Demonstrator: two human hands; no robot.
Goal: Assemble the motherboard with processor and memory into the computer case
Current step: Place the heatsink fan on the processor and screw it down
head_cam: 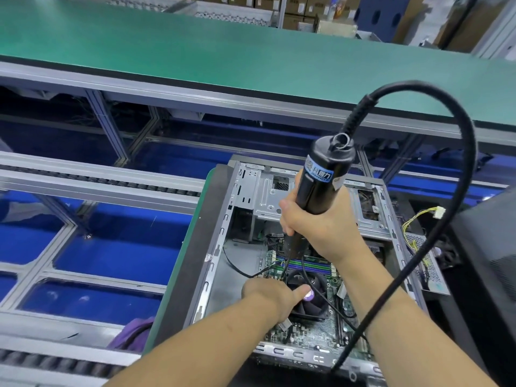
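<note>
An open grey computer case point(220, 247) lies on its side in front of me. The green motherboard point(310, 335) sits inside it, with a black cooler fan point(310, 300) and purple-green memory slots point(312, 265). My right hand point(324, 222) grips a black electric screwdriver point(321, 180) held upright, its bit reaching down to the board near the fan's far left corner. My left hand point(270, 296) rests by the bit tip with fingers curled and thumb stretched over the fan; whether it holds anything is hidden.
The screwdriver's thick black cable point(463, 191) loops right and down past the case's near edge. A yellow-wired connector point(439, 212) hangs over the case's right side. A green conveyor belt point(223, 51) runs behind, roller rails point(83, 180) and blue bins to the left.
</note>
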